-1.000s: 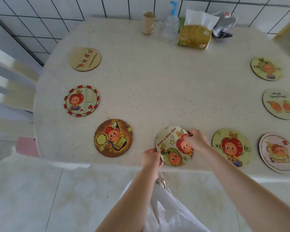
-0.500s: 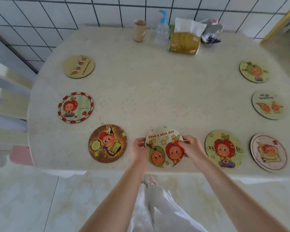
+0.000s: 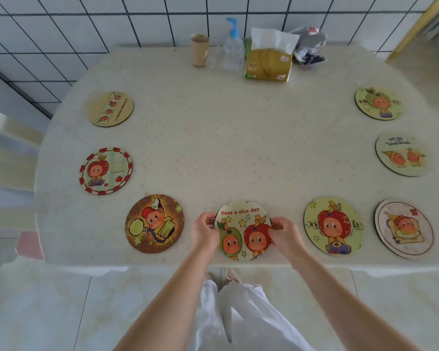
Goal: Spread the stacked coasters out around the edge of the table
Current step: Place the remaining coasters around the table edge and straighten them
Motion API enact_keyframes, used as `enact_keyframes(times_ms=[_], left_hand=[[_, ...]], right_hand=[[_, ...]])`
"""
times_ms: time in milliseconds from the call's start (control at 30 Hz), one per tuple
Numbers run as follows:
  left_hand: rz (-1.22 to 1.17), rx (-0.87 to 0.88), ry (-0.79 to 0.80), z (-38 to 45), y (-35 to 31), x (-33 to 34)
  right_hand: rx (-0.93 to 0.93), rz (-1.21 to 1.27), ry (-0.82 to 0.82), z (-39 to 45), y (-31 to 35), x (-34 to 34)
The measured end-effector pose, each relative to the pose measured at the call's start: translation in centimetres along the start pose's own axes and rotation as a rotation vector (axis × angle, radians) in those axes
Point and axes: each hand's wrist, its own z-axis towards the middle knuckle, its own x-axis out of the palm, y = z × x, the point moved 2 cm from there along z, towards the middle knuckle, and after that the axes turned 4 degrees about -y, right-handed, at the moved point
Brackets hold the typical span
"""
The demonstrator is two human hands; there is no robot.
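Note:
A round "Have a nice day" coaster [image 3: 242, 230] lies at the middle of the table's near edge. My left hand [image 3: 204, 230] grips its left rim and my right hand [image 3: 285, 234] grips its right rim. Several other cartoon coasters ring the cream table [image 3: 213, 138]: a brown one [image 3: 154, 223], a red-bordered one [image 3: 106, 171] and a tan one [image 3: 111, 109] on the left; a red-apple one [image 3: 333, 226], a toast one [image 3: 404, 228], a two-figure one [image 3: 402, 154] and a green one [image 3: 377, 103] on the right.
At the table's far edge stand a beige cup [image 3: 199, 49], a pump bottle [image 3: 233, 48], a tissue pack [image 3: 269, 58] and a crumpled bag [image 3: 309, 48]. A tiled wall runs behind. A white chair [image 3: 3, 150] sits at the left.
The coaster in my hands has been turned upright so its text reads level, and it now lies flat at the near edge. My left hand moved up onto its left rim.

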Motion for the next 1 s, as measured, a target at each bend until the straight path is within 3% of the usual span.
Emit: enact_keyframes(times_ms=[433,633,800,900,1000], left_hand=[[0.081,0.097,-0.012,0.5,0.3,-0.1],[0.272,0.231,-0.006,0.9,-0.3,-0.3],[0.439,0.375,0.010,0.5,-0.6,-0.8],[0.477,0.365,0.003,0.5,-0.6,-1.9],[0.479,0.336,-0.012,1.3,-0.2,-3.9]], right_hand=[[-0.050,-0.132,-0.005,0.8,-0.5,-0.1],[-0.107,-0.230,-0.005,0.9,-0.4,-0.1],[-0.145,-0.574,0.041,1.2,1.3,-0.4],[-0.150,-0.767,0.000,0.8,3.0,0.0],[-0.247,-0.790,0.013,0.3,5.1,1.8]])
